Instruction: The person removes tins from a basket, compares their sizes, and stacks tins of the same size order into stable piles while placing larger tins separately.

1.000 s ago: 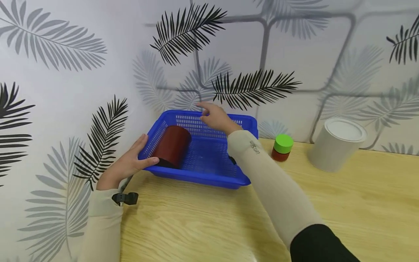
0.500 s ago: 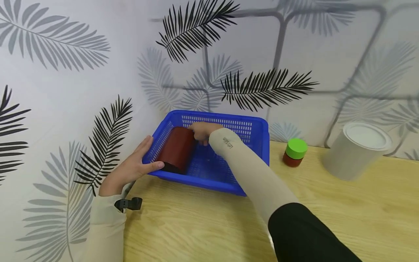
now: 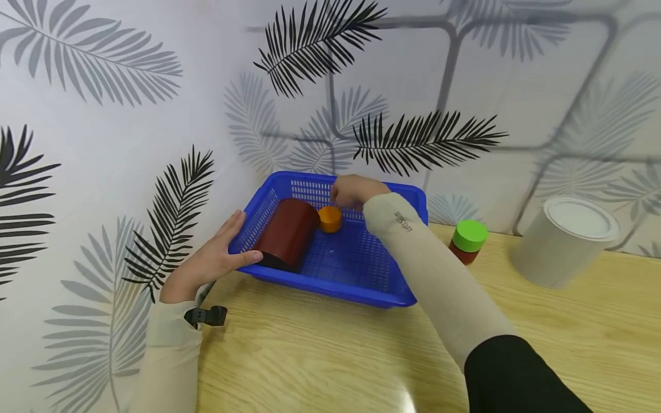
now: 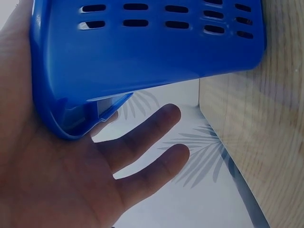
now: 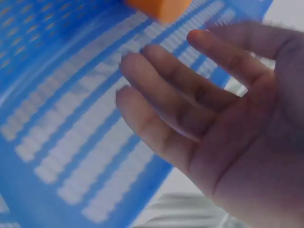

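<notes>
A blue plastic basket (image 3: 330, 288) with slotted walls stands on the table. My left hand (image 3: 209, 261) rests on its left front corner, thumb over the front rim and fingers stretched along the outside of the left wall. Inside, a dark red cylinder (image 3: 289, 232) lies on its side by the left wall. Against its far right side sits a small orange cup (image 3: 330, 219), of which an orange part (image 5: 164, 8) also shows in the right wrist view. Over the basket's back part hovers my right hand (image 3: 356, 191), loosely bent fingers (image 5: 156, 128) holding nothing.
To the right of the basket stands a small dark red jar with a green lid (image 3: 470, 236), partly behind the right sleeve. Farther right is a large white tub (image 3: 552, 252). A leaf-patterned wall (image 3: 310, 86) closes off the back of the wooden table (image 3: 289, 350).
My right hand dipped beside the cylinder, then rose and moved right. The orange cup now shows there, let go of. The left hand keeps its place on the corner.
</notes>
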Demonstrator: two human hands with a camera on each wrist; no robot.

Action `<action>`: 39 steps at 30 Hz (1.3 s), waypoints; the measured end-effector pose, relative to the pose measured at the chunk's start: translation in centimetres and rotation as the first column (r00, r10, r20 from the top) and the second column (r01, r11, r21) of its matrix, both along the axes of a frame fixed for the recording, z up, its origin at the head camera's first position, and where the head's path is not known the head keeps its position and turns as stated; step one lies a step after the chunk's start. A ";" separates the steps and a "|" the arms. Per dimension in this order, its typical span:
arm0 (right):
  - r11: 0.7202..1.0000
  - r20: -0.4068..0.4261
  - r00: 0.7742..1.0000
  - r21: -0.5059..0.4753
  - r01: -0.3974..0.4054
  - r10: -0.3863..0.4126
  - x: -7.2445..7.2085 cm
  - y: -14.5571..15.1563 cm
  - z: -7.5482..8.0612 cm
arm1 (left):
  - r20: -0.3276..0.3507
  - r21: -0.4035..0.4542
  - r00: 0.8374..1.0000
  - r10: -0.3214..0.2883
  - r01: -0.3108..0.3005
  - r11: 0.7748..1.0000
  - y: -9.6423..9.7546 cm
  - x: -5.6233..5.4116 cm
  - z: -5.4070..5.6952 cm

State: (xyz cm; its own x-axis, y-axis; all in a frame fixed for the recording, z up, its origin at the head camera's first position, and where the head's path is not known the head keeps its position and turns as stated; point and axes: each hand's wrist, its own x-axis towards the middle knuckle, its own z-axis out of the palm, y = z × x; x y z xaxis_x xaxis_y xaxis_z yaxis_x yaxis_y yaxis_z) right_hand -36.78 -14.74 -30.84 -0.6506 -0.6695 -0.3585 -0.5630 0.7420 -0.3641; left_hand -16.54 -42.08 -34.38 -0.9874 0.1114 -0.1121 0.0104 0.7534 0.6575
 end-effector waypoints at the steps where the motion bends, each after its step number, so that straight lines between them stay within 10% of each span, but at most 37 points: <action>1: 0.999 0.048 0.999 -0.027 0.025 -0.023 -0.2 0.7 -0.1 | 0.001 -0.004 1.000 -0.001 0.001 1.000 0.0 -0.1 0.1; 8: 0.983 0.304 0.951 -0.150 0.105 -0.055 -0.3 2.5 -2.5 | 0.003 0.013 1.000 -0.018 0.018 1.000 0.1 -0.1 0.4; 15: 0.996 0.094 0.996 -0.093 0.002 0.006 0.6 2.1 -3.3 | 0.002 0.037 1.000 -0.018 0.018 0.999 0.3 0.2 -0.2; 20: 0.996 -0.106 0.991 -0.043 0.081 -0.085 0.7 3.0 -2.3 | 0.009 0.042 1.000 -0.020 0.020 0.999 0.5 0.1 0.1; 27: 0.996 0.126 0.990 -0.050 0.071 -0.064 1.3 2.8 -3.1 | 0.010 0.042 1.000 -0.010 0.010 0.999 0.3 0.1 0.2; 34: 0.986 -0.018 0.990 0.089 0.142 -0.141 2.3 3.2 -1.8 | 0.004 0.035 1.000 -0.008 0.008 0.999 0.2 0.0 0.2; 39: 0.970 0.025 0.989 0.198 0.141 -0.148 3.0 3.1 -1.2 | 0.009 0.037 1.000 -0.012 0.012 0.999 0.1 -0.2 0.4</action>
State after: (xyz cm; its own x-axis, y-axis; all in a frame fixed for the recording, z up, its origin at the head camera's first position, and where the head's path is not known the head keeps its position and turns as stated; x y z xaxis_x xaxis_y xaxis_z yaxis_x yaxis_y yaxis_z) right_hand -33.77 -11.60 -32.04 -0.7183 -0.4841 -0.4997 -0.4328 0.8732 -0.2239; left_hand -16.77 -41.97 -34.03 -0.9849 0.1278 -0.1170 0.0131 0.7282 0.6852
